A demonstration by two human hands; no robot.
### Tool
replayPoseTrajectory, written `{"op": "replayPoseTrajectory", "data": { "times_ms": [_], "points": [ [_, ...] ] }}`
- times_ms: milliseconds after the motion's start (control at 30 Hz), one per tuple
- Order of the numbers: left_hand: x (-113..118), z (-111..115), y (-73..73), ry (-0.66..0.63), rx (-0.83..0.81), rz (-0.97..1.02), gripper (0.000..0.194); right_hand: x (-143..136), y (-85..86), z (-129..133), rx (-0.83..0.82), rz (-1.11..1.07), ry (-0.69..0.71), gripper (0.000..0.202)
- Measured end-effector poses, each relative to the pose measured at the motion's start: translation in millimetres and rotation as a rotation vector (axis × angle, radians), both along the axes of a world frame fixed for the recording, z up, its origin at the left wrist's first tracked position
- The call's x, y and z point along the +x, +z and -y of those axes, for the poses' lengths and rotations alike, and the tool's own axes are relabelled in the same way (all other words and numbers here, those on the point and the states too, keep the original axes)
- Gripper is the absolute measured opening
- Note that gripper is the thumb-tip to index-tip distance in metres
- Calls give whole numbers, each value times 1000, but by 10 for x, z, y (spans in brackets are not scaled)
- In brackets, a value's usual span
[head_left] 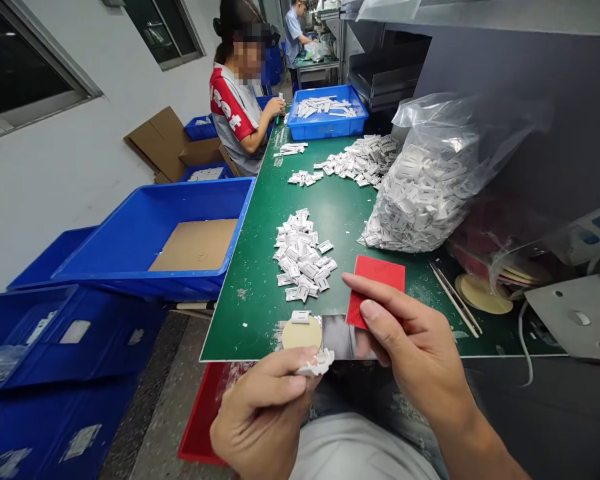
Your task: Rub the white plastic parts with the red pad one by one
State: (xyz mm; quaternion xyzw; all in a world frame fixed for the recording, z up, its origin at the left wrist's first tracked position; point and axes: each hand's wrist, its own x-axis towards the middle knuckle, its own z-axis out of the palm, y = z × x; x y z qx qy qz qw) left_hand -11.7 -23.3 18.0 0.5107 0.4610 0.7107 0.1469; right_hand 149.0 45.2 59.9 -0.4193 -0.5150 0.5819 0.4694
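- Head view: a small white plastic part point(317, 364) sits at the near edge of the green tabletop point(260, 293), pinched between thumb and forefinger of the left hand point(263, 417), which is curled closed around it below the edge.
- Right hand point(410, 347) lies just to the right of the part, apart from it; its thumb and forefinger are pressed on the lower edge of a red card point(375, 287) that lies flat on the tabletop, the remaining fingers folded.
- Round tan disc point(301, 333) lies on the tabletop directly above the pinched part, with a single white piece point(301, 316) just beyond it.
- Loose heap of white parts point(303, 257) lies farther in, left of the red card.
- Clear plastic bag point(430, 180) filled with the same white parts stands to the right of the heap; a second scattered pile point(363, 160) lies beyond it.
- Two thin sticks point(455, 297) and another tan disc point(483, 293) lie to the right of the card.
- Blue bin point(145, 233) lined with cardboard stands left of the tabletop; further blue bins point(50, 347) sit nearer and lower.
- Blue tray point(327, 113) holding white parts rests at the far end of the tabletop.
- Co-worker in a red and grey shirt point(233, 117) sits at the far left side, hands raised at the tabletop edge; another person point(295, 33) stands in the background.
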Motion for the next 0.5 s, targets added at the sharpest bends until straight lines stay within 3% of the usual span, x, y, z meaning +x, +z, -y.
{"op": "replayPoseTrajectory", "data": {
  "times_ms": [300,433,500],
  "points": [
    [21,-11,28,32,-17,44,25,31,102,147,-62,-209,59,23],
    [-53,1,68,13,53,-144,9,8,38,123,-180,-399,370,26],
    [-79,9,87,-15,67,-228,3,-29,-11,92,-177,-330,260,25]
  ]
}}
